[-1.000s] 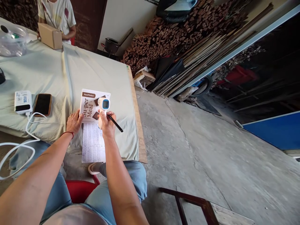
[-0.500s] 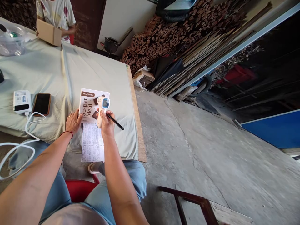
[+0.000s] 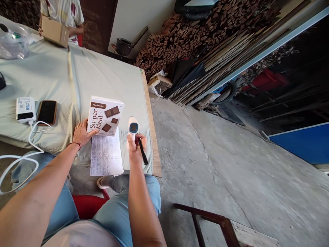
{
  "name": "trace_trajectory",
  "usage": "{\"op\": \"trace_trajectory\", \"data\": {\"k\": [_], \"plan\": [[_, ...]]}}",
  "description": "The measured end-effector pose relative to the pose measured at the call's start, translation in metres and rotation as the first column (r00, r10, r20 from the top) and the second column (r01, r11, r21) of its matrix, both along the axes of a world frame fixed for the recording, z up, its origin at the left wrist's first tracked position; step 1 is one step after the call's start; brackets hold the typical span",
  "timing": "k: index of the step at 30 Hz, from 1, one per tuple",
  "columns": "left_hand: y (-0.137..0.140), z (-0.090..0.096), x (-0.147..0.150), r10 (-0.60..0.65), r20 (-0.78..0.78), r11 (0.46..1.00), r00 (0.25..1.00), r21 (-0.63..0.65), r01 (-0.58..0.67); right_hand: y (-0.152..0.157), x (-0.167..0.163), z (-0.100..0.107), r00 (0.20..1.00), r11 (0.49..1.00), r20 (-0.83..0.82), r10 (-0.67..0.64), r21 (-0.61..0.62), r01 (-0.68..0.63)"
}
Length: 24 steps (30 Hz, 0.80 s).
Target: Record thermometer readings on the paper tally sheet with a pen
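My left hand (image 3: 81, 133) grips the lower left edge of a white "Su-per Meal" box (image 3: 112, 118), its thumb across the front. Brown squares are printed on the box, which leans a little over a sheet of handwritten paper (image 3: 106, 156) that reaches past the table's near edge. To the right of the box, my right hand (image 3: 135, 147) is closed around the handle of a white infrared thermometer (image 3: 133, 126) with a small dark screen. A black pen (image 3: 143, 153) is held in the same hand and points down to the right.
A phone (image 3: 47, 112) and a white power bank (image 3: 25, 109) with a cable (image 3: 32, 137) lie left on the cloth-covered table (image 3: 108, 75). Across it, a person holds a cardboard box (image 3: 55, 31) beside a clear plastic tub (image 3: 15, 44). A wooden frame (image 3: 205, 218) stands on the floor at right.
My right hand has moved right, away from the box, with the thermometer and pen. The box front is now uncovered and tilted more, and more of the paper shows.
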<state>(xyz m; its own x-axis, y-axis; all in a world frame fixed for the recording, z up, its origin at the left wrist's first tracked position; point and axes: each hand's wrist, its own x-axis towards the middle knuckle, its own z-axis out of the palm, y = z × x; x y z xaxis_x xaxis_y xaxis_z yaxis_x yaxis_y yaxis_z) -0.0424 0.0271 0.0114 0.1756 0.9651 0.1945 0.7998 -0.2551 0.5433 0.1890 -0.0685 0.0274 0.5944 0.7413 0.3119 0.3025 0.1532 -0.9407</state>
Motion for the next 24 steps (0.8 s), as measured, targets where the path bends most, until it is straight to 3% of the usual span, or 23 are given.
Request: {"op": "trace_trajectory", "data": {"k": [1,3,6,8,12,15,20,24], "plan": [[0.0,0.0,0.001,-0.004,-0.004,1.0,1.0,0.002,0.004,-0.005,0.012,-0.01,0.995,0.997,0.064,-0.079,-0.015,0.08],[0.0,0.0,0.001,-0.002,-0.012,1.0,1.0,0.003,0.002,-0.014,0.034,-0.03,0.97,0.984,0.217,-0.113,-0.108,0.139],[0.0,-0.001,0.003,-0.024,-0.028,1.0,0.999,0.002,0.024,-0.022,0.056,-0.048,0.92,0.927,0.383,-0.082,-0.309,0.211],[-0.001,-0.001,0.004,-0.051,-0.044,0.999,0.998,-0.001,0.051,-0.025,0.063,-0.052,0.892,0.897,0.449,-0.044,-0.375,0.233],[-0.001,0.001,0.006,-0.075,-0.097,0.997,0.992,-0.012,0.074,-0.026,0.055,-0.042,0.841,0.955,0.538,-0.06,-0.215,0.206],[-0.001,0.002,0.007,-0.078,-0.126,0.997,0.989,-0.024,0.075,-0.028,0.033,-0.029,0.891,0.992,0.454,-0.022,-0.102,0.077],[-0.002,0.002,0.012,-0.047,-0.185,0.998,0.982,-0.043,0.04,-0.026,-0.003,-0.033,0.965,0.956,0.074,0.253,-0.17,-0.238],[-0.004,0.004,0.015,-0.046,-0.201,0.998,0.978,-0.05,0.037,-0.022,-0.014,-0.048,0.968,0.946,0.004,0.251,-0.214,-0.244]]}}
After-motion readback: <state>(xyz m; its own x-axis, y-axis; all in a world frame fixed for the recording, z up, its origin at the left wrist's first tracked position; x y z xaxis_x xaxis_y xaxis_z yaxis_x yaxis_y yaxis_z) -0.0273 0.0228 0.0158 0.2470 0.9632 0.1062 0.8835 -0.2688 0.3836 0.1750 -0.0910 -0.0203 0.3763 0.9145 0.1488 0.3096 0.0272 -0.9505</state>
